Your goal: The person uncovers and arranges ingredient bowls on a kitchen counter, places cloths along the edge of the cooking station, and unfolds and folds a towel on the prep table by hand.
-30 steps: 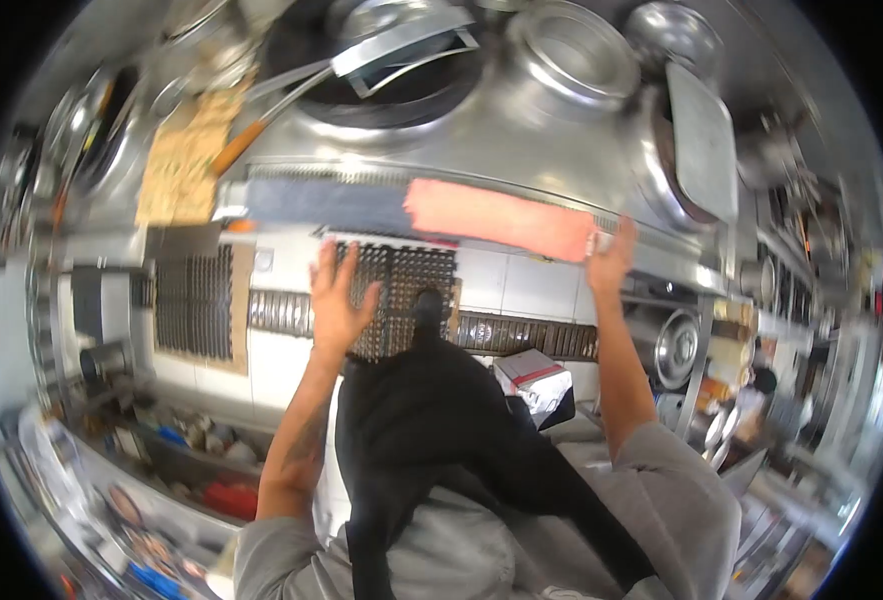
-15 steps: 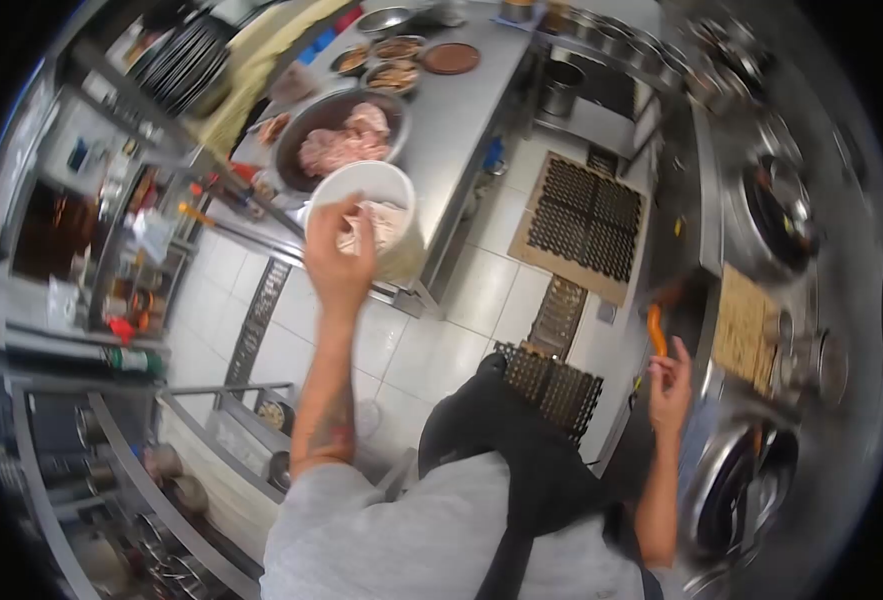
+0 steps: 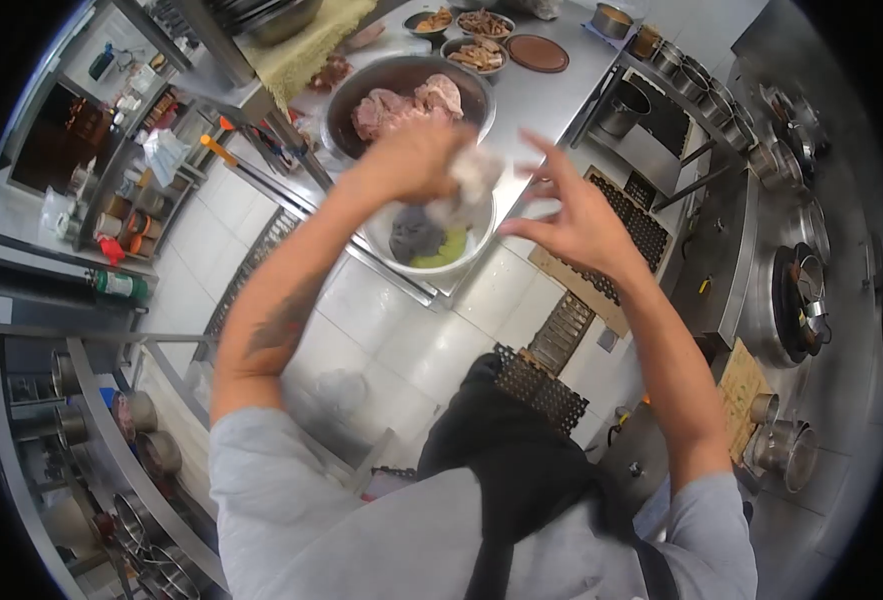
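Note:
My left hand (image 3: 409, 165) is closed around a crumpled whitish cloth (image 3: 473, 185), blurred by motion, just above a white bucket (image 3: 431, 270). Inside the bucket lie a dark grey piece (image 3: 416, 235) and a green piece (image 3: 449, 246), which look like cloths. To the right of the bucket, my right hand (image 3: 581, 220) is raised with its fingers apart and nothing in them. Directly behind the bucket, a large metal bowl (image 3: 339, 112) holds pink raw meat (image 3: 391, 108); my left hand hides part of its front.
Small bowls of food (image 3: 476, 55) and a brown round lid (image 3: 538, 53) stand farther back on the steel table (image 3: 521, 110). Shelves with pots (image 3: 158, 453) are at the lower left. A cooking line with a wok (image 3: 791, 300) runs along the right. Black mats (image 3: 541, 385) lie on the tiled floor.
My left hand has lifted the whitish cloth from the bucket, uncovering the dark and green pieces. My right hand has come from the stove side on the right to beside the bucket.

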### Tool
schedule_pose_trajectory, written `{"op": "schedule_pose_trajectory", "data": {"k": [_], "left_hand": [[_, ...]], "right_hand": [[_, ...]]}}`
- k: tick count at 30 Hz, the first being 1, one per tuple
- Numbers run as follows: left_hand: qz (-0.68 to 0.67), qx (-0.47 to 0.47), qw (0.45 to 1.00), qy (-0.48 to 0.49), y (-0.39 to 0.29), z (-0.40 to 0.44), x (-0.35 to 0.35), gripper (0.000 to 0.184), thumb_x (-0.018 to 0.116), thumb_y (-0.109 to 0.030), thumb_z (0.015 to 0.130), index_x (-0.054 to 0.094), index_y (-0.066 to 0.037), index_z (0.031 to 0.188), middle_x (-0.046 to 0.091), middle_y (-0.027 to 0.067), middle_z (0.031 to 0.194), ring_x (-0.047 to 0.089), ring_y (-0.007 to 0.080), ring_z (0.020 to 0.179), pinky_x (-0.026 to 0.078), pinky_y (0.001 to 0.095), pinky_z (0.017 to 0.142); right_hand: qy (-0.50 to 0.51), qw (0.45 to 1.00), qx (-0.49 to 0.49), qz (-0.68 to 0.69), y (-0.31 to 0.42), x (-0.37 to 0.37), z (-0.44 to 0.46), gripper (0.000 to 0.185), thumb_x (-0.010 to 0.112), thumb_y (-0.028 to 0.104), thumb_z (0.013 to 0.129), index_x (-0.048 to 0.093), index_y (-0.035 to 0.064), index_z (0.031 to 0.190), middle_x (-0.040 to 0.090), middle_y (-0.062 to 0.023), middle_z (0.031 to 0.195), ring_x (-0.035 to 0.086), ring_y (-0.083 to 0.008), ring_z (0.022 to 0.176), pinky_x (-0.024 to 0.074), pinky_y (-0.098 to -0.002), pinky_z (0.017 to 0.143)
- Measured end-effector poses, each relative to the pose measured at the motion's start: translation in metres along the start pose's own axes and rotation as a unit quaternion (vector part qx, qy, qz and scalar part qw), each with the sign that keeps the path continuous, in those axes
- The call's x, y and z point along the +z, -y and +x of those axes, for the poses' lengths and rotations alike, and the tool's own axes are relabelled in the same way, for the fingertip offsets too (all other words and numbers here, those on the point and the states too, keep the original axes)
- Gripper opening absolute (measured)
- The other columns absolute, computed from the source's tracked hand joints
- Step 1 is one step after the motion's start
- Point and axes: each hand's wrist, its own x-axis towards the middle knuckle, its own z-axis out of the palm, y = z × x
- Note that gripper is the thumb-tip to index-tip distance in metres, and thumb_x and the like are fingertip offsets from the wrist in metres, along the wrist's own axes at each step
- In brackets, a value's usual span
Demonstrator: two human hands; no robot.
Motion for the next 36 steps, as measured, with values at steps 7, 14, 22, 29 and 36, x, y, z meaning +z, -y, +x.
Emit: {"op": "schedule_pose_trajectory", "data": {"k": [7, 14, 22, 29, 36], "left_hand": [[-0.374, -0.091, 0.923, -0.015, 0.015, -0.011, -0.027, 0.031, 0.069, -0.015, 0.091, 0.065, 0.0, 0.118, 0.071, 0.0121, 0.117, 0.075, 0.0206, 0.086, 0.059, 0.0348, 0.071], [0.097, -0.018, 0.985, 0.141, 0.061, 0.016, 0.183, 0.032, 0.081, -0.021, 0.072, 0.075, 0.0, 0.095, 0.074, 0.019, 0.1, 0.072, 0.0343, 0.095, 0.057, 0.0441, 0.084], [-0.005, 0.024, 0.983, -0.182, -0.009, -0.08, -0.19, 0.064, 0.077, 0.0, 0.068, 0.062, -0.005, 0.13, 0.065, 0.013, 0.124, 0.066, 0.0264, 0.109, 0.054, 0.0363, 0.095], [-0.244, 0.189, 0.832, -0.461, -0.18, 0.003, -0.146, 0.052, 0.085, -0.021, 0.06, 0.066, -0.007, 0.106, 0.067, 0.0144, 0.095, 0.067, 0.0324, 0.091, 0.054, 0.0426, 0.082], [-0.5, 0.317, 0.794, -0.136, -0.288, 0.07, -0.022, 0.028, 0.077, -0.009, 0.069, 0.058, -0.003, 0.089, 0.066, 0.0157, 0.091, 0.066, 0.0361, 0.091, 0.051, 0.0414, 0.08]], "right_hand": [[-0.176, 0.918, -0.15, 0.321, 0.02, -0.056, 0.064, 0.04, 0.066, -0.001, 0.091, 0.054, 0.0026, 0.129, 0.069, -0.01, 0.114, 0.071, -0.0166, 0.094, 0.062, -0.0297, 0.078], [-0.23, 0.878, -0.078, 0.413, 0.015, -0.031, 0.063, 0.036, 0.064, -0.005, 0.09, 0.055, 0.0011, 0.125, 0.07, -0.0093, 0.112, 0.071, -0.0159, 0.093, 0.0622, -0.0293, 0.08], [-0.148, 0.973, -0.091, 0.154, -0.029, 0.064, 0.016, 0.059, 0.072, 0.001, 0.087, 0.047, 0.0046, 0.14, 0.054, -0.0135, 0.137, 0.061, -0.0219, 0.119, 0.0584, -0.0308, 0.09], [-0.337, 0.852, -0.338, 0.214, 0.054, -0.056, -0.052, 0.103, 0.087, 0.006, 0.075, 0.022, 0.0088, 0.154, 0.038, -0.0173, 0.153, 0.053, -0.0311, 0.128, 0.0536, -0.0435, 0.098], [-0.551, 0.831, 0.069, 0.042, -0.06, -0.124, -0.284, 0.035, 0.071, 0.005, 0.092, 0.059, -0.0017, 0.124, 0.062, -0.0071, 0.115, 0.058, -0.0158, 0.107, 0.0443, -0.0308, 0.098]]}}
